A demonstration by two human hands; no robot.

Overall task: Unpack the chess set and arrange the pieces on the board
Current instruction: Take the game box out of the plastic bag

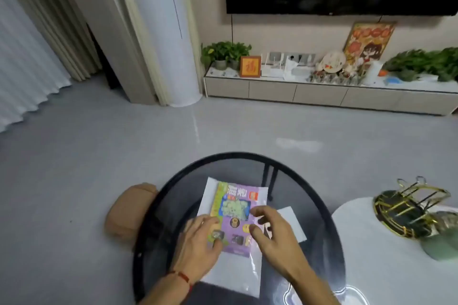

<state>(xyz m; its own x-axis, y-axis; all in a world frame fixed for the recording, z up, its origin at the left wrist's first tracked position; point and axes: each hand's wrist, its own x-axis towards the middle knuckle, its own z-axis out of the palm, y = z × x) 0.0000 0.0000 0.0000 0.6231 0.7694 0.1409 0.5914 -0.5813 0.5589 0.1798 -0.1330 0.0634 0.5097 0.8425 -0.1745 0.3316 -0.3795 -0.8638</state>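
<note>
Resting on a round dark glass table (158,208), inside a clear plastic bag (230,272) over a white sheet (209,193): the purple and green chess set package (235,205). Pressing its near left corner, left hand (200,238) with fingers loosely bent (red string (184,277) at the wrist). Touching its right edge, right hand (270,233), fingers curved; actual grip impossible to tell. Nearby, right: white table (386,267) bearing a gold wire rack (409,208).

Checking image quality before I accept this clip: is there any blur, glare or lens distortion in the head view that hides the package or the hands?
Head view: soft throughout, so the print on the chess set package is unreadable; both the left hand and right hand are slightly smeared; glare streaks the floor and the glass table rim; wide-angle bending curves the room's edges.
</note>
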